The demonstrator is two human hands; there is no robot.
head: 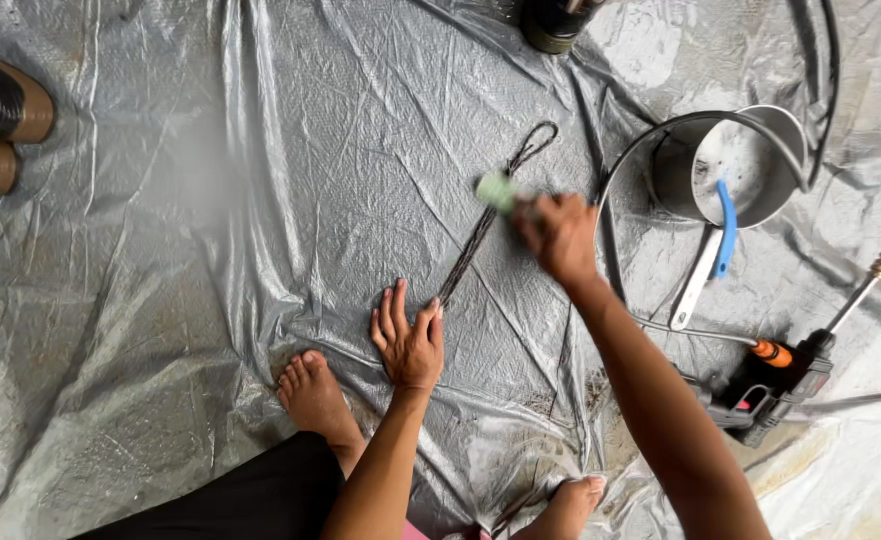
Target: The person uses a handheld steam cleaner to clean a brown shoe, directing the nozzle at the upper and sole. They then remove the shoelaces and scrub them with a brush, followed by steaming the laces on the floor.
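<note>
Two hands, two bare feet, one dark rod, one green sponge, one steel pot, one spray gun and two shoes were in view. The left hand (pixel 408 342) lay flat, fingers released, pressing the rod's (pixel 481 230) near end just beside the fingertips. The right hand (pixel 559 237) was clenched on the sponge (pixel 498 190), which touched the rod's middle. Everything sat on a wrinkled grey tarp (pixel 211 300) spread on the ground, the pot (pixel 731 165) to the right.

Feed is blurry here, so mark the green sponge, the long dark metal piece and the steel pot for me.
green sponge (pixel 497 190), head view, its blurred middle.
long dark metal piece (pixel 473 248), head view, mid-shaft.
steel pot (pixel 673 170), head view, outer wall.
</note>
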